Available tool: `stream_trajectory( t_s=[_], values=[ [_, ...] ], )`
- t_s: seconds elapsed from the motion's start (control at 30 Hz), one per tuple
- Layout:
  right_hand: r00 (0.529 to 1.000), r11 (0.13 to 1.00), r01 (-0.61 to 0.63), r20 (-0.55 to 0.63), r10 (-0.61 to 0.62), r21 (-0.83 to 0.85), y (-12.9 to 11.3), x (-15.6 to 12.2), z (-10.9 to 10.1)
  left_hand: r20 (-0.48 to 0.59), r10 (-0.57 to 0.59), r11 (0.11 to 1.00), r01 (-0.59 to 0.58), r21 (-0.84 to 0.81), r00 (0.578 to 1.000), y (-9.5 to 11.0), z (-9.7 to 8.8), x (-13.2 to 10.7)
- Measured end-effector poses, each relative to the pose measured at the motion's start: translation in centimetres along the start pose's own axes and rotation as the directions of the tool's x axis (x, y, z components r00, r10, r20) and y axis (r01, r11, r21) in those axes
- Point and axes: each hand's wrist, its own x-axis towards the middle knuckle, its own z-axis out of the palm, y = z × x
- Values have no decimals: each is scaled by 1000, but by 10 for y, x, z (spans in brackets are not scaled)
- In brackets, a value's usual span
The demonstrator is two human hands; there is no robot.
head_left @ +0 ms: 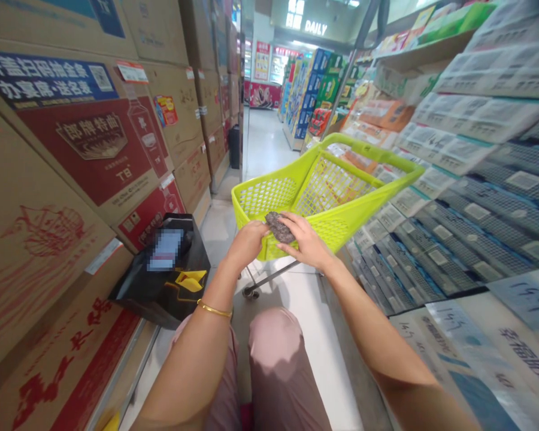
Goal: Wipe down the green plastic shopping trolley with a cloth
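Observation:
A crumpled, dark grey-brown piece of what looks like cloth (279, 228) is between my two hands, in front of the near side of a lime-green shopping cart (336, 230). My right hand (309, 240) is curved over its right side, thumb below and fingers on top. My left hand (250, 242) is closed at its left edge, close to the cart's corner; its fingertips are partly hidden. The cart stands tilted across my view, with its handle to the right and a wheel showing below.
Stacked cardboard boxes (94, 143) line the left. A black bag (188, 299) with a phone (165, 250) on top stands beside my left knee. Packaged goods (458, 203) are piled along the right. The aisle floor (267, 137) runs on past the cart toward further shelves (308, 90).

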Motion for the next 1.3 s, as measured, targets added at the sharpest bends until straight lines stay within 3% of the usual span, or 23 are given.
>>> stream_trajectory(
  t_s=[0.1,0.3,0.43,0.63,0.77,0.93,1.07,1.3],
  values=[
    [996,998,63,60,-62,-20,2,1,-11,-2,-5,1000,5,-3,1000,-3,-1,-1],
    [982,979,-82,-181,48,-186,-6,6,-11,5,8,1000,-8,1,1000,-8,-1,-2],
    [993,982,-32,-117,10,-187,-12,16,2,-20,1,1000,-1,-27,1000,-12,1,-2],
    [996,985,-17,78,31,-169,-21,28,22,-52,9,992,-16,-124,999,-16,5,-2],
    [996,974,13,88,7,-224,-9,29,29,-37,23,989,-28,-143,999,-18,4,-1],
    [986,967,109,145,-77,-231,17,29,14,-23,28,994,-30,-109,999,-18,-4,-4],
    [992,974,61,118,-35,-220,27,27,9,-28,14,999,-16,-50,1000,-19,-7,-5],
    [997,962,-42,55,59,-270,14,29,20,-31,-15,1000,15,-15,999,-27,1,-3]
  ],
)
